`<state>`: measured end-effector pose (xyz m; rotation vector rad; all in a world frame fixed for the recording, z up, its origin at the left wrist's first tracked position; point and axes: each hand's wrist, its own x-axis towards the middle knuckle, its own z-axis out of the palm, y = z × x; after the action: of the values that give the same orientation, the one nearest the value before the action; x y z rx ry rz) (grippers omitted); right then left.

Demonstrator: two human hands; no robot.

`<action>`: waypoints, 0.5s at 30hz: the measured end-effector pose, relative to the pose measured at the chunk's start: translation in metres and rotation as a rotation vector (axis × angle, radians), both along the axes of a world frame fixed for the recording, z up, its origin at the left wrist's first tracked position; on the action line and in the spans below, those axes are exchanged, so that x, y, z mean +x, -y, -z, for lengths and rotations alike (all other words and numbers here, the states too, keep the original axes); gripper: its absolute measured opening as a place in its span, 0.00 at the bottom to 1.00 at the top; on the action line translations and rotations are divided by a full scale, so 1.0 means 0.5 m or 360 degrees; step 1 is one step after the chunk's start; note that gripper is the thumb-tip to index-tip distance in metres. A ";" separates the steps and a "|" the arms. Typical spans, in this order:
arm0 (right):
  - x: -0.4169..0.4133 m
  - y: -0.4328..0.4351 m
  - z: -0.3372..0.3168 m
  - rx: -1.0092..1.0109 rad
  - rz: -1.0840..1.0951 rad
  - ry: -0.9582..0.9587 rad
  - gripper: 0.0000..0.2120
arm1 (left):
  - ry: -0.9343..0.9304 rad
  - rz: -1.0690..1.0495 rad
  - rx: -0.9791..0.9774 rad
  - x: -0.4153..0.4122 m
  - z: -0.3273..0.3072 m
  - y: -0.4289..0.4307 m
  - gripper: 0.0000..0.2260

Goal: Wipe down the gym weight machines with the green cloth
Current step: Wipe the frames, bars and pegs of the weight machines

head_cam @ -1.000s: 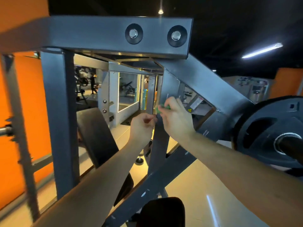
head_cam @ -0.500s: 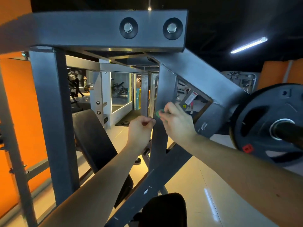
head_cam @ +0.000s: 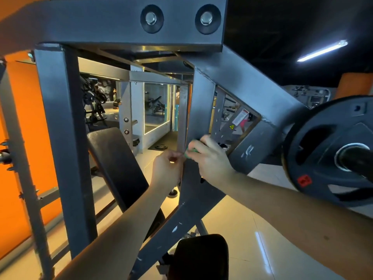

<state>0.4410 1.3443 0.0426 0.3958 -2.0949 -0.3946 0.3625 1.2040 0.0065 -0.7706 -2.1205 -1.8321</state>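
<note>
Head view: both hands are now lower on the upright post (head_cam: 199, 110). The right hand (head_cam: 212, 158) grips the mostly hidden green cloth (head_cam: 190, 151) in curled fingers. The left hand (head_cam: 167, 170) is curled too, its hold unclear.

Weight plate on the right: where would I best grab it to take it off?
Grip the weight plate by the cut-out slots near its rim, coming straight at its flat face. It hangs upright on a bar, so it probably has to slide off along that.
</note>
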 end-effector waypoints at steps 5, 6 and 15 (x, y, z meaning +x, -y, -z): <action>-0.038 0.019 -0.182 -0.0119 0.0042 -0.0240 0.11 | 0.0024 -0.0015 -0.0015 -0.009 0.024 -0.003 0.03; -0.049 0.018 -0.215 -0.0175 0.0043 -0.0349 0.10 | 0.0029 -0.0011 -0.0024 -0.009 0.028 -0.003 0.03; 0.000 0.015 0.095 -0.0345 0.0003 0.0020 0.14 | 0.0045 0.0081 -0.0108 -0.016 0.090 0.013 0.03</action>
<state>0.4409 1.3369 -0.0049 0.2692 -2.1238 -0.1638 0.3543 1.1974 -0.0387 -0.8263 -2.2107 -1.8151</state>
